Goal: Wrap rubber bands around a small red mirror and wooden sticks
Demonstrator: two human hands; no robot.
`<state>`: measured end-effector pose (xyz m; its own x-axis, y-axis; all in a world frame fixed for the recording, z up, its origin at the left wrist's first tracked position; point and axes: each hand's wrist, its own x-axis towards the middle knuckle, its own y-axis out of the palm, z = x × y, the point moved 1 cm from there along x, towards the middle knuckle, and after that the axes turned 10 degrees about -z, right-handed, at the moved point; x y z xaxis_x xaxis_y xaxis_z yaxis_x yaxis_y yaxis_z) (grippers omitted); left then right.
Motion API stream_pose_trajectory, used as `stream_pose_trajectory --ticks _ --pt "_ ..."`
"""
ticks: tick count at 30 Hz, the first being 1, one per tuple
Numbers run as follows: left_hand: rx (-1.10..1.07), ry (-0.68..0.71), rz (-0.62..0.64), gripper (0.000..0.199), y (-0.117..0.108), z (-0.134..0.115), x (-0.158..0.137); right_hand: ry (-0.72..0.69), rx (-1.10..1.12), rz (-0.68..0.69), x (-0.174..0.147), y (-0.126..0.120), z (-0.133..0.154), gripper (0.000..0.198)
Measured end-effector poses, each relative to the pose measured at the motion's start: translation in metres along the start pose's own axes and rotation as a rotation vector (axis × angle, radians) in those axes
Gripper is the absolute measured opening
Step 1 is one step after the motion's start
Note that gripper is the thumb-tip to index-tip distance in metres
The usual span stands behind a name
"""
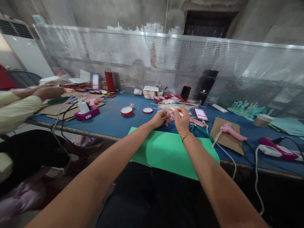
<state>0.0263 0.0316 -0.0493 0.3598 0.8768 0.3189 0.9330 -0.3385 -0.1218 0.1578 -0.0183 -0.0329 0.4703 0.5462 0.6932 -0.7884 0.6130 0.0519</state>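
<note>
Both my hands meet over the far edge of a green sheet point(161, 148) at the front of the blue table. My left hand point(159, 119) is closed in a pinch; what its fingers hold is too small to make out. Close beside it, my right hand point(182, 122) is wrapped round a pale stick-like tool point(177, 111), which points left toward the left fingers. Behind the hands lies a bundle of thin sticks point(187, 108). Pliers with teal handles point(201, 130) lie to the right of my right hand.
A pink glue gun point(231, 131) rests on cardboard point(218, 125) at the right, its cord trailing off the edge. Red-rimmed tape rolls point(126, 111), a purple power strip point(87, 113) and a black bottle point(208, 87) stand around. At the left, another person's hands point(48, 91) work.
</note>
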Motion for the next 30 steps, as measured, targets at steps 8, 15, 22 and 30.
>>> stream_pose_trajectory --ticks 8,15,22,30 --pt "-0.015 -0.009 -0.013 0.023 0.0003 0.0007 0.0004 0.008 0.018 0.029 -0.0005 0.0005 0.0012 0.018" --pt "-0.001 -0.004 -0.01 0.021 0.0007 -0.002 -0.001 -0.003 0.035 0.022 -0.0011 0.0002 0.0024 0.017" --pt "-0.012 -0.01 -0.005 0.022 0.0007 -0.003 -0.0013 -0.02 -0.011 -0.01 -0.0005 -0.0008 0.0028 0.018" --pt "-0.003 -0.017 -0.025 0.018 0.0018 -0.0054 -0.003 0.005 0.012 0.047 -0.002 0.0002 0.0053 0.017"
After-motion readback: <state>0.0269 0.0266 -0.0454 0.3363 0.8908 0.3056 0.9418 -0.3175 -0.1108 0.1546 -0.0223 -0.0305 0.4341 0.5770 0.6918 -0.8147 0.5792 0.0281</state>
